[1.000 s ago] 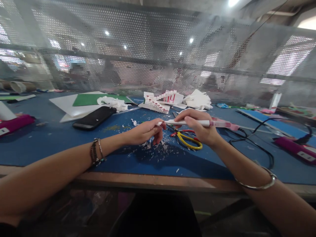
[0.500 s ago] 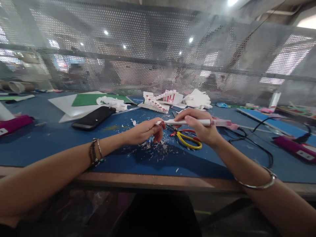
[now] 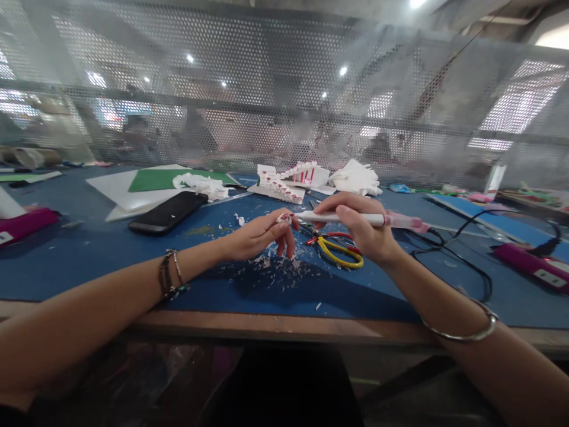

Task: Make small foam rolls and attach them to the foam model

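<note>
My left hand (image 3: 262,236) pinches a small white piece with dark red marks (image 3: 283,219) between thumb and forefinger; its other fingers curl down, and its exact kind is too small to tell. My right hand (image 3: 362,222) is closed in a pen grip around a white pen-shaped tool with a translucent pink rear end (image 3: 371,220). A black cord (image 3: 462,264) runs near that rear end. The tool's thin tip points left, close to the white piece; contact cannot be made out. Below the hands lie scissors with red and yellow handles (image 3: 340,261) and scattered white shavings (image 3: 291,270).
A black phone (image 3: 169,213) lies at left by green and white sheets (image 3: 120,193). Behind are a white holder with rows of dark red bits (image 3: 278,185) and crumpled tissues (image 3: 355,178). Purple power strips (image 3: 528,267) sit at both sides. Perforated metal screens the back.
The tool's tip has drawn back slightly to the right of the white piece. In my left fingers the piece has turned, showing more of its red-marked face.
</note>
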Demonstrator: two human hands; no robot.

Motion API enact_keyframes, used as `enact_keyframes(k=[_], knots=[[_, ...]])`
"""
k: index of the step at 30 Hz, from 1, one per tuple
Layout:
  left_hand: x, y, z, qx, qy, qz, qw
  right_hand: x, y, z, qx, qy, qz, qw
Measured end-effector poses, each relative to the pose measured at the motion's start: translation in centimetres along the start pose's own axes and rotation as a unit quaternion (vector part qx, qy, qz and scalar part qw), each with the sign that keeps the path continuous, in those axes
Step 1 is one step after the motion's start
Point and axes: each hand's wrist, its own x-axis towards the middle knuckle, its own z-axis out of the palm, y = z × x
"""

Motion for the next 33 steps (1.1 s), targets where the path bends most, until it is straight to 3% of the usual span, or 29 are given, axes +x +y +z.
enact_keyframes(k=[16, 28, 33], knots=[[0.08, -0.02, 0.05, -0.001, 0.008, -0.023, 1.0, 0.03, 0.2, -0.02, 0.01, -0.017, 0.011, 1.0], [-0.05, 0.86, 0.0, 0.057, -0.005, -0.067, 0.996, 0.06, 0.24, -0.1, 0.018, -0.01, 0.041, 0.999], [-0.03, 0.79, 0.0, 0.094, 0.001, -0.055, 0.994, 0.1, 0.38, -0.1, 0.035, -0.01, 0.038, 0.999]])
